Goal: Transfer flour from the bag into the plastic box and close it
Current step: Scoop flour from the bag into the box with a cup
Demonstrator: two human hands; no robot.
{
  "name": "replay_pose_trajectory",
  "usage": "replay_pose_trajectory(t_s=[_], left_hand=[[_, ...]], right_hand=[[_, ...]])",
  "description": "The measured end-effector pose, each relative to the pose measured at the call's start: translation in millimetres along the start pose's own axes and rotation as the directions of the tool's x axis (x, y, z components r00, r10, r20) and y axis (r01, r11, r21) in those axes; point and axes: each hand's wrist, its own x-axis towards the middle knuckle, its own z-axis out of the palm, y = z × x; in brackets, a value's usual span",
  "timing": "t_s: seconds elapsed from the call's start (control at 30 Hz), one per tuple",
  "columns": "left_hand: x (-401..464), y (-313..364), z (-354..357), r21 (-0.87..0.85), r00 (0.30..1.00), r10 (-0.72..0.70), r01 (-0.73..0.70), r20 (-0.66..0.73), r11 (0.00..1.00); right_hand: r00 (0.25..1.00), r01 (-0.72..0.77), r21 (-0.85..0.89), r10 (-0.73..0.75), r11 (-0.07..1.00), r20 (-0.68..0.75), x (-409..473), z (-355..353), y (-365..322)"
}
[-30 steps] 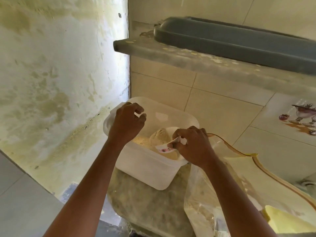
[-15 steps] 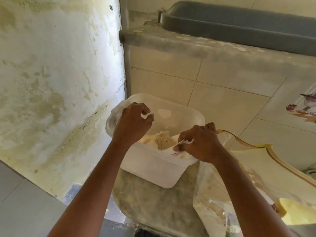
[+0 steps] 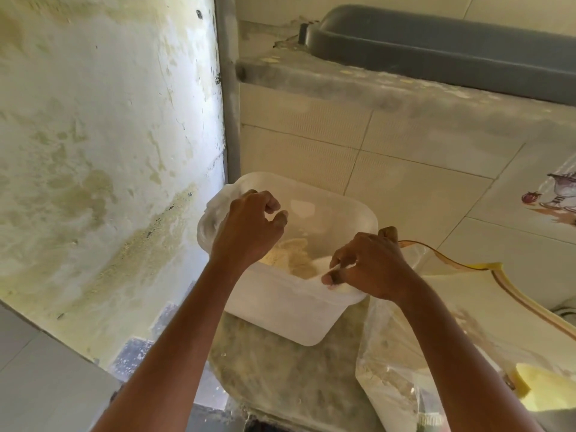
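A translucent white plastic box (image 3: 280,310) stands open on a speckled stone counter (image 3: 280,385). Pale flour (image 3: 290,254) lies heaped inside it. My left hand (image 3: 249,229) is over the box's left rim with its fingers curled, and seems to grip that rim. My right hand (image 3: 371,266) pinches a small white scoop (image 3: 321,265) at the near right rim, its bowl dipped inside the box against the flour. The clear plastic flour bag (image 3: 389,369) stands open just right of the box, under my right forearm. No lid is in sight.
A concrete ledge (image 3: 374,85) carrying a grey tub (image 3: 436,48) juts out above the box. A tiled wall is behind, and a stained plaster wall with a grey pipe (image 3: 229,88) is on the left. Something yellow (image 3: 542,388) lies beyond the bag.
My right hand has sunk to the box's near rim and the scoop has dipped deeper inside. The left hand has stayed on the left rim. The view has tilted slightly.
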Motion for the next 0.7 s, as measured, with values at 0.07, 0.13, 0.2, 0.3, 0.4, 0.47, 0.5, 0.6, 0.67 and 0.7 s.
replay_pose_trajectory(t_s=[0.07, 0.13, 0.2, 0.3, 0.4, 0.47, 0.5, 0.6, 0.67, 0.7], left_hand=[[0.7, -0.1, 0.1, 0.005, 1.0, 0.007, -0.007, 0.001, 1.0], [0.7, 0.3, 0.1, 0.004, 1.0, 0.015, -0.015, 0.005, 1.0], [1.2, -0.2, -0.3, -0.002, 1.0, 0.015, -0.015, 0.006, 1.0], [1.0, -0.3, -0.1, -0.009, 1.0, 0.019, -0.019, 0.006, 1.0], [0.5, -0.7, -0.1, -0.007, 1.0, 0.019, -0.019, 0.01, 1.0], [1.1, -1.3, 0.1, -0.01, 1.0, 0.024, -0.023, 0.009, 1.0], [1.0, -1.3, 0.5, -0.011, 1.0, 0.025, -0.025, 0.009, 1.0], [0.8, -1.7, 0.3, -0.003, 0.999, 0.035, -0.035, 0.006, 0.999], [0.7, -1.8, 0.5, -0.007, 0.999, 0.033, -0.033, 0.008, 0.999], [0.8, -1.7, 1.1, -0.007, 1.0, 0.03, -0.03, 0.009, 1.0]], right_hand=[[1.0, 0.013, -0.015, -0.013, 1.0, 0.003, 1.1, 0.3, 0.2], [1.0, 0.008, -0.018, -0.008, 1.0, 0.018, 0.4, -0.3, 0.3], [1.0, 0.016, -0.012, -0.016, 1.0, 0.002, 1.1, 0.0, 0.3], [1.0, 0.015, -0.019, -0.015, 1.0, -0.002, 0.3, -0.4, 0.3], [1.0, 0.02, -0.037, -0.02, 0.999, 0.009, 0.8, 0.0, -0.6], [1.0, 0.022, -0.042, -0.021, 0.999, 0.008, 2.6, 1.0, 0.8], [1.0, 0.02, -0.042, -0.019, 0.999, 0.015, 2.6, 1.2, 1.0], [0.999, 0.024, -0.04, -0.023, 0.999, 0.027, 3.3, 1.8, 0.6], [1.0, 0.017, -0.033, -0.016, 0.999, 0.017, 2.9, 2.1, -0.9], [1.0, 0.01, -0.017, -0.01, 1.0, 0.0, 3.1, 2.3, 0.0]])
